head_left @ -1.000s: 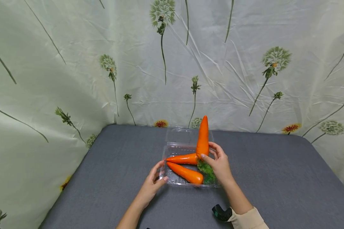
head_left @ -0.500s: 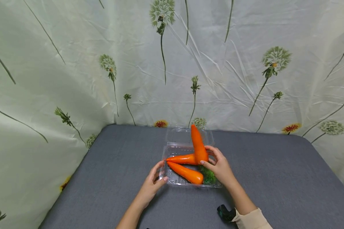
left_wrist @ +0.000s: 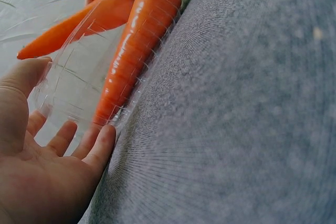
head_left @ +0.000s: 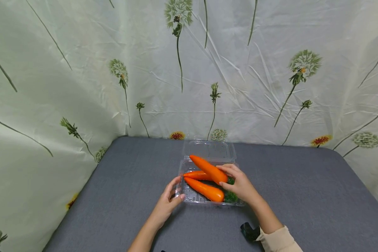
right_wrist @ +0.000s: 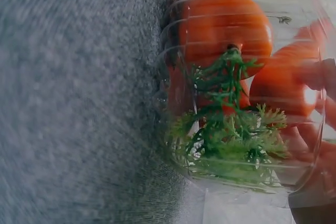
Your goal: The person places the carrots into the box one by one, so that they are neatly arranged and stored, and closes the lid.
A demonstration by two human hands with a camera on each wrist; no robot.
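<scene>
One glossy orange carrot point(head_left: 208, 169), tapering to a point, slants above a hinged, clear plastic box point(head_left: 192, 198) on the grey fabric surface point(head_left: 138, 168). Leftmost, my left hand point(head_left: 166, 203) is relaxed, fingers spread against the box's left end, thumb at its rim. Inside, two more orange carrots lie with their tips almost meeting by the left wall: a near carrot point(head_left: 204, 190) and a far carrot point(head_left: 196, 175) partly hidden by the first. Farther right, my right hand point(head_left: 240, 183) pinches the slanting one's thick end between thumb and fingers; whether it touches the far carrot I cannot tell. Frilly green leaves point(head_left: 230, 197) lie in the box's right end; beyond comes my beige sleeve point(head_left: 279, 240).
</scene>
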